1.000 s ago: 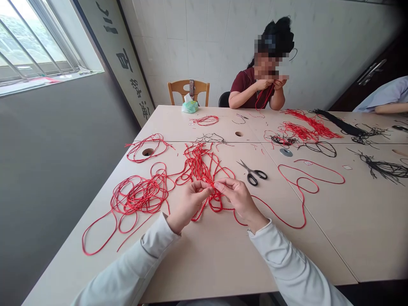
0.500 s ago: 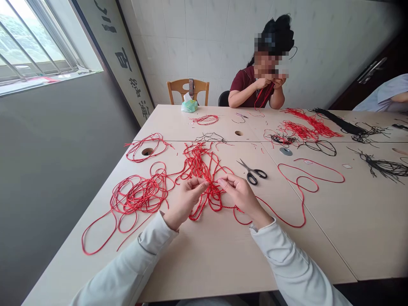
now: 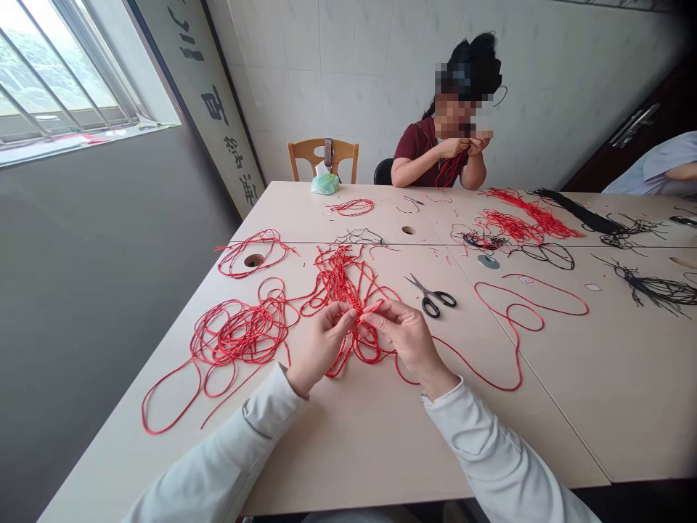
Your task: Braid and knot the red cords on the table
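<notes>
My left hand [image 3: 322, 340] and my right hand [image 3: 409, 335] meet over a bundle of twisted red cords [image 3: 340, 280] on the table. Both hands are closed in a pinch on red cord, fingertips almost touching. A short piece of the cord shows at the right fingertips; the exact spot of the grip is partly hidden by my fingers. Below the hands, loops of the bundle [image 3: 368, 354] spread on the tabletop. From beside my right hand a thin red cord [image 3: 493, 383] runs out to the right in wide curves.
Black-handled scissors [image 3: 431, 296] lie right of the bundle. A tangled red cord coil [image 3: 237, 334] is at left, another coil [image 3: 255, 254] behind it. Red cords [image 3: 536, 211] and black cords [image 3: 661, 283] lie at right. Across the table [image 3: 381, 450], a person [image 3: 417, 156] handles red cord.
My right hand has moved slightly left, closer to my left hand, and a bit of red cord now shows at its fingertips. The left hand stays nearly in place.
</notes>
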Available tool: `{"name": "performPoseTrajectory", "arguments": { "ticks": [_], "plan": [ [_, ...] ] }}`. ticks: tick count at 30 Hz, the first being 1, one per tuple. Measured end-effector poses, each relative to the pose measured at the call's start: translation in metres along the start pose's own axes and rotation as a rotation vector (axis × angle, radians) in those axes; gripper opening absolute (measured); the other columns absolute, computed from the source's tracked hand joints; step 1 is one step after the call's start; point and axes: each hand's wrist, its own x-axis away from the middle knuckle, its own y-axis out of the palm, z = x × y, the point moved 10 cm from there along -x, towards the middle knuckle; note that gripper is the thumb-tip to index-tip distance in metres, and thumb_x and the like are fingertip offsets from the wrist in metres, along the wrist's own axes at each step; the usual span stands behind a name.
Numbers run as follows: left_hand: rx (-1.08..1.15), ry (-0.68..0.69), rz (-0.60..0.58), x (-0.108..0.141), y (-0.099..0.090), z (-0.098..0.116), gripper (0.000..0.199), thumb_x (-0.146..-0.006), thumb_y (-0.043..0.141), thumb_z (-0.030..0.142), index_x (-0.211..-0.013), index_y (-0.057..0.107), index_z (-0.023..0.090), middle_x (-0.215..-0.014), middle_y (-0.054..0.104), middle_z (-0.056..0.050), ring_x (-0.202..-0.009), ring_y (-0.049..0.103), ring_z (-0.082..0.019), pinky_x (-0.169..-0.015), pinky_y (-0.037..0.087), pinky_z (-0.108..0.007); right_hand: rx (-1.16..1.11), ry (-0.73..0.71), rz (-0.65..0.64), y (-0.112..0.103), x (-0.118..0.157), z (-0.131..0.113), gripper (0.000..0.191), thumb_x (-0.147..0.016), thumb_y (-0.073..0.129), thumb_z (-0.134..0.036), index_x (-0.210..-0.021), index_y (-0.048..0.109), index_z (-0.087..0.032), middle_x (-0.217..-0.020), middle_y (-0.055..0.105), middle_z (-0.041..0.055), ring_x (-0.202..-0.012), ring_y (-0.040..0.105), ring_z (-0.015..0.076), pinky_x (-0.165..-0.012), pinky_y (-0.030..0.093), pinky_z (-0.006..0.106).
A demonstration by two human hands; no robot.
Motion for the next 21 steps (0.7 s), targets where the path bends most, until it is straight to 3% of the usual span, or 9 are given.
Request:
{"name": "performPoseTrajectory", "arguments": {
  "ticks": [2, 5, 8, 13, 18, 21],
  "plan": [
    [0.016, -0.066, -0.04, 0.002, 0.005, -0.006, 0.029, -0.081, 0.066, 0.044, -0.082, 0.057, 0.017, -0.058, 0.054, 0.003, -0.045, 0.032, -0.005, -0.045, 0.025, -0.019, 0.021, -0.033, 0.106, -0.011, -0.002, 0.0, 0.023, -0.074, 0.074, -0.04, -0.08, 0.068, -0.019, -0.07, 0.06, 0.0005, -0.061, 0.049, 0.0122, -0.057, 0.039, 0.026],
    [0.086, -0.131, -0.069, 0.003, 0.007, -0.011, 0.032, -0.077, 0.069, 0.045, -0.08, 0.054, 0.017, -0.056, 0.046, 0.006, -0.045, 0.027, -0.004, -0.042, 0.016, -0.019, 0.031, -0.058, 0.106, -0.013, -0.003, 0.0, 0.023, -0.076, 0.073, -0.041, -0.081, 0.066, -0.019, -0.078, 0.063, 0.0022, -0.072, 0.056, 0.0149, -0.069, 0.046, 0.028],
    [0.177, -0.162, -0.081, 0.002, 0.008, -0.012, 0.035, -0.074, 0.073, 0.045, -0.079, 0.054, 0.016, -0.057, 0.038, 0.007, -0.045, 0.024, -0.003, -0.042, 0.015, -0.018, -0.001, -0.057, 0.036, -0.004, -0.003, 0.001, 0.027, -0.075, 0.074, -0.04, -0.088, 0.063, -0.02, -0.088, 0.065, 0.0028, -0.084, 0.06, 0.0165, -0.08, 0.048, 0.03],
    [0.198, -0.171, -0.092, 0.002, 0.009, -0.014, 0.035, -0.075, 0.073, 0.045, -0.08, 0.054, 0.016, -0.056, 0.036, 0.008, -0.044, 0.023, -0.002, -0.042, 0.014, -0.018, -0.052, 0.028, -0.025, 0.009, -0.002, 0.014, 0.033, -0.072, 0.077, -0.042, -0.09, 0.061, -0.019, -0.094, 0.067, 0.005, -0.088, 0.063, 0.0181, -0.082, 0.051, 0.032],
    [0.131, -0.116, -0.063, 0.001, 0.008, -0.011, 0.034, -0.078, 0.069, 0.046, -0.081, 0.054, 0.015, -0.056, 0.039, 0.007, -0.044, 0.025, -0.003, -0.042, 0.016, -0.018, -0.128, 0.101, -0.011, 0.01, 0.0, 0.024, 0.034, -0.073, 0.075, -0.043, -0.092, 0.06, -0.019, -0.084, 0.068, 0.0031, -0.076, 0.065, 0.0165, -0.073, 0.053, 0.031],
    [0.077, -0.076, -0.059, 0.002, 0.009, -0.005, 0.032, -0.08, 0.068, 0.044, -0.081, 0.055, 0.014, -0.057, 0.042, 0.007, -0.045, 0.025, -0.003, -0.042, 0.016, -0.018, -0.184, 0.113, -0.027, 0.012, 0.0, 0.023, 0.032, -0.074, 0.075, -0.041, -0.088, 0.057, -0.019, -0.079, 0.067, 0.0016, -0.072, 0.065, 0.0155, -0.075, 0.054, 0.032]
  ]
}}
